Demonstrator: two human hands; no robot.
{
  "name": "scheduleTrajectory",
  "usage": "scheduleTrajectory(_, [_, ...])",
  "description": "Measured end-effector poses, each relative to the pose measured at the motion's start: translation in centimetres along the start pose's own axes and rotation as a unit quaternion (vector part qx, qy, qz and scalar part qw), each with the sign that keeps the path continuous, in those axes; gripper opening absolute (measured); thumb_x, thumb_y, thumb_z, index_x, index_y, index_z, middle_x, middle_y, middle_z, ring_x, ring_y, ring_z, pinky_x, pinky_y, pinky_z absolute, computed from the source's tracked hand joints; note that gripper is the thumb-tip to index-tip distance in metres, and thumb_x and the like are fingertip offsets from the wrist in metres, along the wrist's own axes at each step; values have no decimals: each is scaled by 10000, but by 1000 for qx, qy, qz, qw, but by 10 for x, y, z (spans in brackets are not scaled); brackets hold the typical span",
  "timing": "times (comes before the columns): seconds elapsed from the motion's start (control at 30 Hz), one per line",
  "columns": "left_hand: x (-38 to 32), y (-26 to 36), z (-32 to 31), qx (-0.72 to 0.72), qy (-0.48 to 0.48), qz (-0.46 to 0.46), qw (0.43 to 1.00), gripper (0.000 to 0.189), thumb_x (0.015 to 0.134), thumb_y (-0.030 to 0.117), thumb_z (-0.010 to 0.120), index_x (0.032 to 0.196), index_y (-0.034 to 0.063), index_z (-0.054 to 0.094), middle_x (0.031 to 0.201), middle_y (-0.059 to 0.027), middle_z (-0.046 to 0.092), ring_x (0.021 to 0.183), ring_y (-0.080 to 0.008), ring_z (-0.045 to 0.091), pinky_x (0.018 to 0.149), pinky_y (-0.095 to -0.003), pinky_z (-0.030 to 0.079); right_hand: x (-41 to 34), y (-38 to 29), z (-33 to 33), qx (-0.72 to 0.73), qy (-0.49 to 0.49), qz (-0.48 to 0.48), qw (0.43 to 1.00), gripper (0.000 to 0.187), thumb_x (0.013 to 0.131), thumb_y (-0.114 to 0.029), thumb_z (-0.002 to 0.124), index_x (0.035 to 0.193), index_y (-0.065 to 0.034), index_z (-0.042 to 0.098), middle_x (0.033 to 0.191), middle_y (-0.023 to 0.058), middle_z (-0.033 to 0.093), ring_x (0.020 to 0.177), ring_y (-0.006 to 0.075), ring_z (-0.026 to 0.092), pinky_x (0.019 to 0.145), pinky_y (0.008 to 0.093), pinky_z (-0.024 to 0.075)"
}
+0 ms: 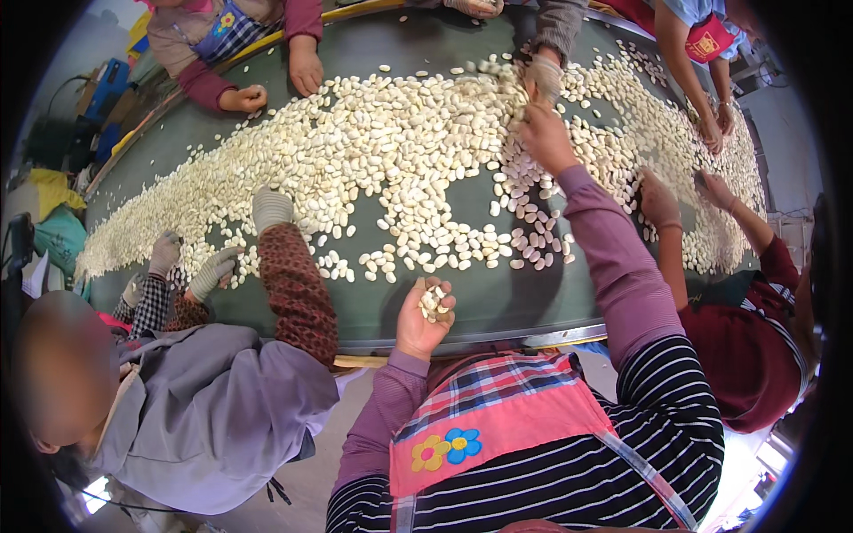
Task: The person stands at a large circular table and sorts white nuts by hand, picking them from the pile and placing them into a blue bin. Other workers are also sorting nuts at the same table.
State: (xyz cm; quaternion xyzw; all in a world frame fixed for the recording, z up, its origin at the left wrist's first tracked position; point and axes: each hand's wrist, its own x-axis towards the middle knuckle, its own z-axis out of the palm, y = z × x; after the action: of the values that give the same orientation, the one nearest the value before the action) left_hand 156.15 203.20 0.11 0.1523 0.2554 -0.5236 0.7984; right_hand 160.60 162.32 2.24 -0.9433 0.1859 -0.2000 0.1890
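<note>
My left hand (415, 325) is palm up near the table's front edge, its fingers curled around a small handful of pale beans (433, 304). My right hand (548, 138) reaches far across the dark green table surface (466, 296) to the spread of large white beans (400, 126). Its fingertips are among the beans, right beside a co-worker's gloved hand (544, 78) that comes from the far side. Blur and that overlap hide what the right fingers hold, if anything. Loose beans (460, 250) lie between my two hands.
At my left, a co-worker's gloved hands (272, 208) touch the beans; at my right, another person's hands (660, 198) do likewise. Across the table are a person's bare hands (306, 72) and another pair of hands (712, 133). A metal edge (553, 336) borders the table before me.
</note>
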Motion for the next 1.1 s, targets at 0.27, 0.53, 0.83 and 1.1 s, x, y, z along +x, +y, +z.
scheduleTrajectory(0.27, [-12,40,-4,0,-65,31,997,303,1022,367,449,982,110,606,956,-72,604,722,-180,524,519,-253,401,-54,-161,67,-34,-136,-159,977,562,864,-396,630,1368,-189,487,1469,138,396,1362,409,335,1079,602,293])
scheduleTrajectory(0.53, [-17,61,-16,28,15,46,998,257,1014,326,469,994,105,598,967,-69,596,758,-178,542,546,-241,427,-135,-148,9,38,-145,-146,978,337,789,-216,698,1110,-139,632,1299,86,530,1267,350,439,1034,532,347])
scheduleTrajectory(0.83, [-32,74,-21,56,-10,11,998,234,1013,303,456,1052,115,589,937,-54,602,710,-158,539,503,-238,386,-22,-95,51,-21,-68,18,997,109,841,-106,611,901,-22,648,922,179,618,888,372,611,771,459,492])
scheduleTrajectory(1.1, [-58,102,-29,22,-21,51,998,226,1030,320,430,1037,131,553,962,-63,568,719,-166,529,493,-237,384,-15,-119,58,-60,-110,62,990,127,775,-77,649,893,-28,649,983,212,623,873,396,624,771,475,505])
